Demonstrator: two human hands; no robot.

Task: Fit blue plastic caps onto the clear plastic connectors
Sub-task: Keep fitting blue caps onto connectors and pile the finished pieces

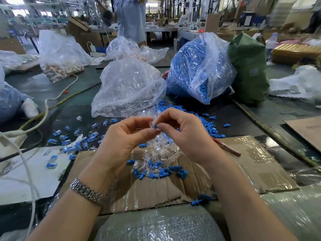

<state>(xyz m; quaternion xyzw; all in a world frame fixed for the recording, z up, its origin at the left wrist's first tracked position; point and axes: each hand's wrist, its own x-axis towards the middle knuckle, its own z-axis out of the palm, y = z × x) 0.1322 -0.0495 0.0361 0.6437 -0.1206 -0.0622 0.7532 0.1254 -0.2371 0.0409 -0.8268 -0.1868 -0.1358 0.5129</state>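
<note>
Above cardboard (225,153), left hand (121,136) pinches one clear connector (151,122), right hand (182,134) one blue cap (155,126).

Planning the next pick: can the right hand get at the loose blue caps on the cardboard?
Probably yes. The blue caps lie uncovered just below the right hand, though it is pinching a cap now.
</note>
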